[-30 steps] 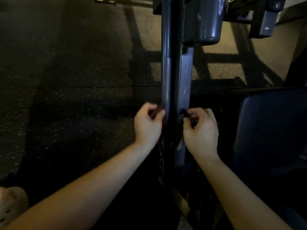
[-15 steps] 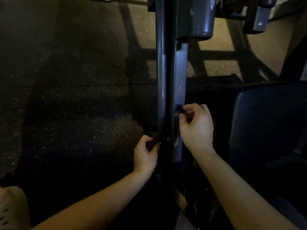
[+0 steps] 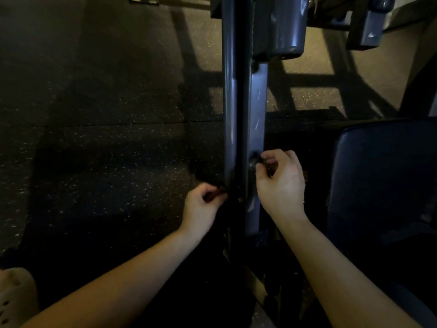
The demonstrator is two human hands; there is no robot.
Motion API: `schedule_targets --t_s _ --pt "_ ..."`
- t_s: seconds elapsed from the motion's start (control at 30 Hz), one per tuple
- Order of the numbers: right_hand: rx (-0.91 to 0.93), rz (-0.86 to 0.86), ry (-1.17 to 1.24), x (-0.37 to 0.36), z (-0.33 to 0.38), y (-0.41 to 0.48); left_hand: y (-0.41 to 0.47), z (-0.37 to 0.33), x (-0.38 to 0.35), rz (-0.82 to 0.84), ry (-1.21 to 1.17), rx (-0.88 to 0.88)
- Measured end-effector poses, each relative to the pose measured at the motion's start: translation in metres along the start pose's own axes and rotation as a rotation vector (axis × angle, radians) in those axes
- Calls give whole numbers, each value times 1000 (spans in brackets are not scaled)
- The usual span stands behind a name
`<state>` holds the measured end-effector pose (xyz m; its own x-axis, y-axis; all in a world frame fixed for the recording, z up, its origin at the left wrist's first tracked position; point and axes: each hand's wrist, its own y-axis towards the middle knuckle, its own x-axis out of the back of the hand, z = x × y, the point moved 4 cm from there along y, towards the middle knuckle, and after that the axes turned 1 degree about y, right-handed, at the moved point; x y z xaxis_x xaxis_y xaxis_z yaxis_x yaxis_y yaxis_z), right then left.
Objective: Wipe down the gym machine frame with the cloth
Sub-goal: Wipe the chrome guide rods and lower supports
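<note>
Dim light, looking down the frame's upright post point(image 3: 233, 91), dark blue-grey metal, running from the top edge of the view to the floor between my two forearms.

Left hand point(image 3: 203, 204): low on the post's left side, thumb and curled fingers pinching the cloth point(image 3: 216, 192). The cloth is dark, reddish at the fold, and only a small bit shows; its end touches the post's left edge.

Right hand point(image 3: 280, 183): higher, on the post's right side, fingers curled and pinching a dark piece point(image 3: 266, 163) just beside a round fitting point(image 3: 253, 163) on the post's flat face. Too dark to tell whether that piece is the cloth's other end or part of the fitting.

Padded seat point(image 3: 383, 181), dark blue, well right of the post. Speckled rubber floor point(image 3: 106, 162) to the left, lit patches near its far edge. Pale shoe point(image 3: 16, 297) at the floor's near left corner
</note>
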<state>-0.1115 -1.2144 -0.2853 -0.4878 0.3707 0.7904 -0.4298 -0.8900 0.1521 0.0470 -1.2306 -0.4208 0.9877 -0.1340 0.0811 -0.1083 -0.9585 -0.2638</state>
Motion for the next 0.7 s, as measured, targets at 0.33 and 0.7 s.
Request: schedule_targets --t_s 0.33,0.7 --pt "-8 4 -31 0 1 -1 -19 21 -9 20 -6 106" --pt "-27 5 -24 1 1 -2 56 -122 19 -110 -353 -47"
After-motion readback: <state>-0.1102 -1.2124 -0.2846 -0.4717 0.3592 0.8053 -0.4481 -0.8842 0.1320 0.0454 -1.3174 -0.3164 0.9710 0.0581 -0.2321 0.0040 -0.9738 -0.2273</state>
